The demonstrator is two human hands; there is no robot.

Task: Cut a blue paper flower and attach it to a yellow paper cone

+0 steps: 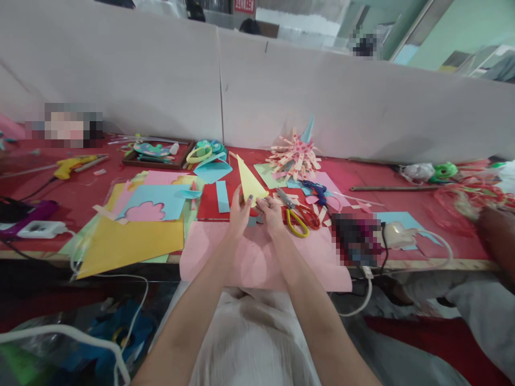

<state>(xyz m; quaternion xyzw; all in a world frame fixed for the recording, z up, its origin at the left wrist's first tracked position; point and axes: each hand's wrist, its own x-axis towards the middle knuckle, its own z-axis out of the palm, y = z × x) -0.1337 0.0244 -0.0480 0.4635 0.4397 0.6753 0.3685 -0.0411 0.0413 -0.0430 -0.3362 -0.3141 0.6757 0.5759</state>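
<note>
A pale yellow paper cone (pixel 250 182) is held between my two hands, its point tilted up and to the left. My left hand (pixel 240 208) grips its lower left side, fingers closed on the paper. At the cone's lower right edge, the fingers of my right hand (pixel 270 210) pinch the paper. Beneath both hands lie a pink sheet (pixel 257 257) and a red sheet (pixel 207 206) with a light blue strip (pixel 222 197). Yellow-handled scissors (pixel 296 222) rest just right of my right hand. Part of the cone's base is hidden by my fingers.
Behind stands a spiky pink paper piece (pixel 298 155) with a blue cone on top. Coloured sheets (pixel 140 236) and a yellow glue gun (pixel 72 166) lie left. A blue glue gun (pixel 316 190) and white cables (pixel 440 241) are right. Another person's arm (pixel 497 236) reaches in far right.
</note>
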